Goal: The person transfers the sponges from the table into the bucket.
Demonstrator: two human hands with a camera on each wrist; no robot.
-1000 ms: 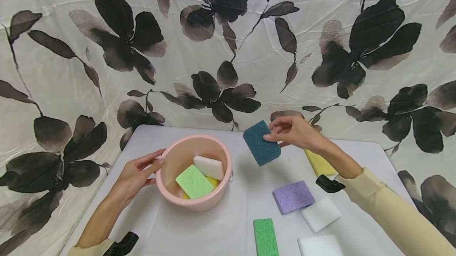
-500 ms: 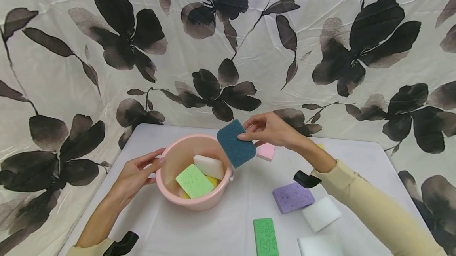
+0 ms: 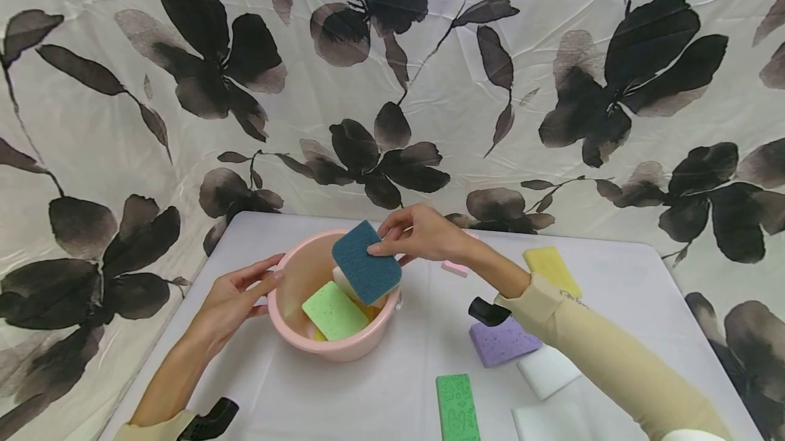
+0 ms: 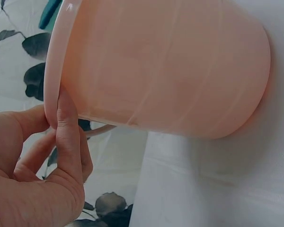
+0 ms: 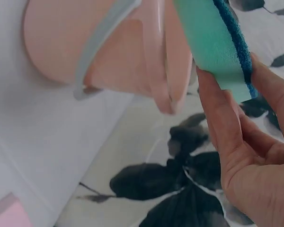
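Note:
A pink bucket stands on the left part of the table. My left hand pinches its rim on the left side, thumb and fingers on either side of the rim in the left wrist view. My right hand holds a scrubbing sponge by one edge, between thumb and fingers, over the bucket's right half. This sponge has a dark blue scouring face and a mint green foam body. Inside the bucket lie a light green sponge, a white sponge partly hidden behind the held one, and something yellow underneath.
On the white-covered table, right of the bucket, lie a purple sponge, a green patterned sponge, two white sponges, a yellow sponge and a pink one. Behind hangs a floral cloth.
My right hand has carried the blue scrubbing sponge leftward from the table's back middle to over the bucket. The pink sponge behind it has come into view. My left hand stays on the rim.

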